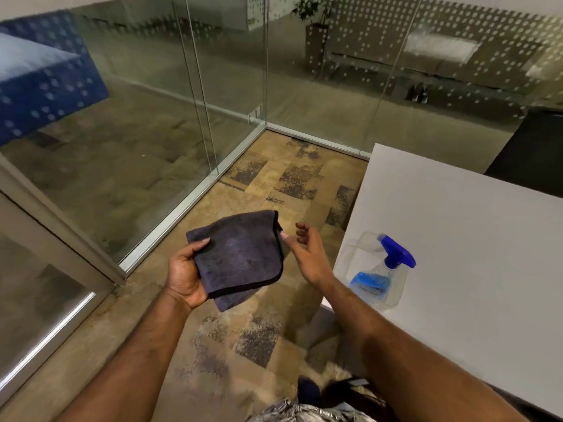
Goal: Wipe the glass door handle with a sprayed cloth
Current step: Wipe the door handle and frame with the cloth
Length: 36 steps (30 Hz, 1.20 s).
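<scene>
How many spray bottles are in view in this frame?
1. The spray bottle stands at the near left corner of the white table, right of the open right hand. Anything beyond the frame edges is unseen.

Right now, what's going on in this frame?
A person stands by a glass partition, holding a folded dark cloth flat in the left hand. The right hand is open and empty, just beside the cloth's edge. A spray bottle with a blue trigger and a little blue liquid sits untouched near the corner of the white table. No door handle is visible, so no wiping is under way.
</scene>
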Each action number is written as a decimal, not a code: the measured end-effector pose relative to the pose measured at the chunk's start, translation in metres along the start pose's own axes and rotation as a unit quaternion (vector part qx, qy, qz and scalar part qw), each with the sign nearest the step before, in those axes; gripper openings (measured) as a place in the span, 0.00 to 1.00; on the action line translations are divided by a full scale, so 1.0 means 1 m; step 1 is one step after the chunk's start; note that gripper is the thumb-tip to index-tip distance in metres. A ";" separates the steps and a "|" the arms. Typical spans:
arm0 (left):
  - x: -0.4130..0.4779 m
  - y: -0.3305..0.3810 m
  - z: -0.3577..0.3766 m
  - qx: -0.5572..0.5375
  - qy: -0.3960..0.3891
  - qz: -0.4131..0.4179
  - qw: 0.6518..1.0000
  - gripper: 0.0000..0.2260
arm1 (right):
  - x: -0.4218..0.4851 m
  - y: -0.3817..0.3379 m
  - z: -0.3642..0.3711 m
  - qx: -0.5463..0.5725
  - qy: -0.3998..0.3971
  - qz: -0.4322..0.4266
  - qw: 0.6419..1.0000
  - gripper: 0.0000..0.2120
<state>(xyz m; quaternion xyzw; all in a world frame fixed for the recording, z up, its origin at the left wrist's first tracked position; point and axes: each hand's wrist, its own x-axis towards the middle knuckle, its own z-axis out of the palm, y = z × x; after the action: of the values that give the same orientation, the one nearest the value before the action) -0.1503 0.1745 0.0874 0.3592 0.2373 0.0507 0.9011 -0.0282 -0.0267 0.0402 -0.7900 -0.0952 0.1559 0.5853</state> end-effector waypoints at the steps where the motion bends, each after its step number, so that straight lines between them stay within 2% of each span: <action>1: -0.001 0.005 -0.007 0.005 -0.006 0.002 1.000 0.22 | 0.005 -0.003 0.004 0.014 -0.017 0.020 1.000 0.36; 2: -0.004 0.011 -0.012 0.013 -0.010 -0.004 1.000 0.29 | 0.008 -0.005 0.008 0.035 -0.040 0.046 0.998 0.40; 3: -0.007 0.017 -0.017 0.011 -0.014 -0.006 1.000 0.31 | 0.010 -0.007 0.014 0.069 -0.066 0.079 0.992 0.45; 5: -0.013 0.028 -0.030 0.014 -0.019 -0.005 1.000 0.27 | 0.009 -0.010 0.027 0.145 -0.133 0.124 0.973 0.48; 7: -0.021 0.040 -0.039 0.022 -0.011 -0.001 1.000 0.21 | 0.006 -0.017 0.043 0.184 -0.193 0.109 0.958 0.44; 10: -0.029 0.058 -0.055 0.029 0.015 0.004 0.999 0.12 | 0.005 -0.032 0.071 0.220 -0.242 0.097 0.940 0.42; 16: -0.042 0.089 -0.090 0.017 0.062 0.011 0.998 0.15 | 0.010 -0.059 0.121 0.291 -0.334 0.126 0.888 0.32; 18: -0.045 0.100 -0.103 0.007 0.066 0.019 0.998 0.15 | 0.014 -0.066 0.140 0.288 -0.353 0.134 0.880 0.32; 20: -0.046 0.112 -0.116 0.003 0.071 0.017 0.997 0.16 | 0.022 -0.070 0.162 0.254 -0.358 0.140 0.888 0.31; 26: -0.038 0.149 -0.163 0.012 0.115 0.009 0.993 0.16 | 0.051 -0.081 0.224 0.223 -0.367 0.170 0.887 0.18; 33: -0.011 0.215 -0.201 0.018 0.135 0.028 0.990 0.14 | 0.097 -0.118 0.295 0.176 -0.388 0.191 0.884 0.19; 36: 0.008 0.250 -0.213 0.025 0.143 0.008 0.989 0.14 | 0.119 -0.138 0.319 0.179 -0.417 0.212 0.865 0.17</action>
<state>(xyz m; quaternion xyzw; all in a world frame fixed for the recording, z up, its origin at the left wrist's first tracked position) -0.2218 0.4935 0.1182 0.3729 0.3623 0.1031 0.8480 -0.0269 0.3390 0.0710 -0.5338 -0.1310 0.6054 0.5756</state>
